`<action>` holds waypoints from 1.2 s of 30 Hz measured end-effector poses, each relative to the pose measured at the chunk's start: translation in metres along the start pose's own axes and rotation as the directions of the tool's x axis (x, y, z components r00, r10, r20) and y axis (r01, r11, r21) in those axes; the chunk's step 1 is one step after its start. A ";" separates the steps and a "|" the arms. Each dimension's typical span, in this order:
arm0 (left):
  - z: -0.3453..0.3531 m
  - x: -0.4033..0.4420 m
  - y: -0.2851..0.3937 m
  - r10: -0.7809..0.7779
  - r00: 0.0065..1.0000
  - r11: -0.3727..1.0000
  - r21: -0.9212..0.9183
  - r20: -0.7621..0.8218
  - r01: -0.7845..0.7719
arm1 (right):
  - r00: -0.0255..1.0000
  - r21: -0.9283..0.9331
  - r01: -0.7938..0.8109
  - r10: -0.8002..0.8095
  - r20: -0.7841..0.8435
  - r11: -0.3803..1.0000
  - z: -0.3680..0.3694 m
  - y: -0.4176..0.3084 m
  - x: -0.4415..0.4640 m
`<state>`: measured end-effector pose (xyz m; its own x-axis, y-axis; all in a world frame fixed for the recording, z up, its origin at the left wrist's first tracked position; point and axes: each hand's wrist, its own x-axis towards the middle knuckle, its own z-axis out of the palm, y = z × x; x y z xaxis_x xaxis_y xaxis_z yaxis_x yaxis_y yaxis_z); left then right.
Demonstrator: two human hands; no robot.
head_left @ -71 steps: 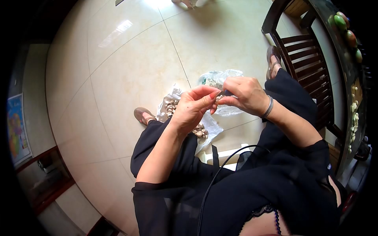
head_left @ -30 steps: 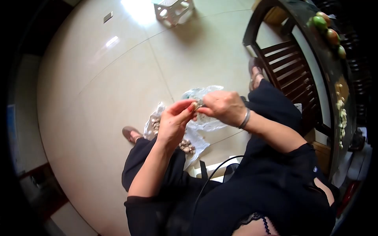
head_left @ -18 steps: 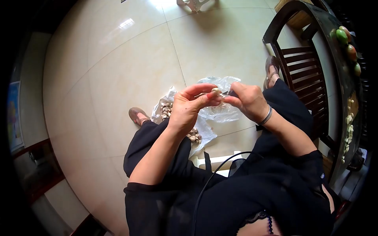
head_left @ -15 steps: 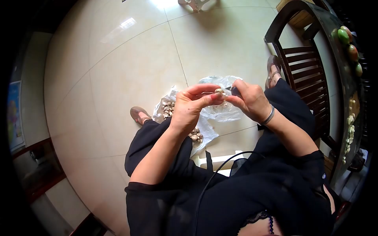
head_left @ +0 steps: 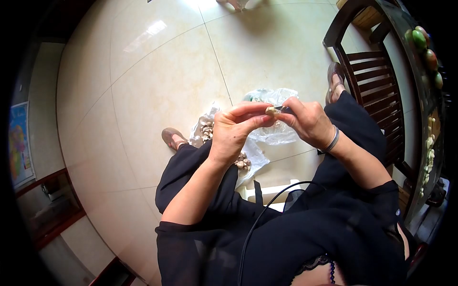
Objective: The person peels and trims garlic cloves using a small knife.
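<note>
My left hand [head_left: 233, 131] pinches a pale garlic clove [head_left: 272, 111] between thumb and fingertips, held up in front of my lap. My right hand [head_left: 309, 123] is closed around a small knife [head_left: 285, 109], its dark blade partly showing and meeting the clove; its handle is hidden by my fingers. Below my hands, a plastic bag [head_left: 257, 164] with unpeeled garlic cloves [head_left: 243, 163] lies on the floor, partly covered by my left forearm. Just beyond, a second clear plastic bag [head_left: 281, 136] spreads out, with light scraps inside.
To my right stand a dark slatted wooden chair [head_left: 374, 83] and a table edge with peeled cloves [head_left: 429, 152] and several green and reddish fruits [head_left: 431, 59]. A white plastic stool [head_left: 248, 193] shows between my legs. A black cable [head_left: 260, 214] crosses my lap.
The view has shifted slightly. The left fingers have straightened a little around the clove, and more of the clove's pale side and the dark blade now shows.
</note>
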<state>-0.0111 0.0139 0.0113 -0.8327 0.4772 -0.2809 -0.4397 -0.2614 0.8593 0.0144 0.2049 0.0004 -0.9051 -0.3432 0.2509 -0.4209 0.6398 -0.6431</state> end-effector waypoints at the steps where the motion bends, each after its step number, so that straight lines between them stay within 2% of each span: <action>1: 0.000 0.000 0.000 -0.001 1.000 1.000 0.000 -0.001 0.001 | 1.000 0.014 -0.018 0.018 0.015 1.000 0.000 0.000 0.000; 16: 0.004 -0.001 0.000 0.070 0.998 0.995 0.066 0.011 -0.070 | 0.999 -0.006 -0.033 0.033 0.027 0.999 0.001 -0.002 0.001; 21: 0.004 -0.002 0.000 0.090 0.996 0.980 0.177 0.014 -0.091 | 1.000 -0.019 -0.025 0.025 0.013 1.000 0.001 -0.002 0.002; 28: 0.005 -0.002 0.000 0.122 0.992 0.975 0.182 0.031 -0.125 | 0.998 -0.096 -0.026 0.031 0.052 0.995 -0.002 -0.003 0.003; 36: 0.004 -0.003 0.002 0.111 0.993 0.974 0.194 0.039 -0.116 | 0.997 -0.079 -0.004 0.009 0.074 0.997 -0.003 -0.002 0.005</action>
<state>-0.0083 0.0152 0.0151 -0.8626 0.4776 -0.1671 -0.2662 -0.1476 0.9525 0.0111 0.2039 0.0053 -0.9021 -0.3873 0.1904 -0.4212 0.6935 -0.5845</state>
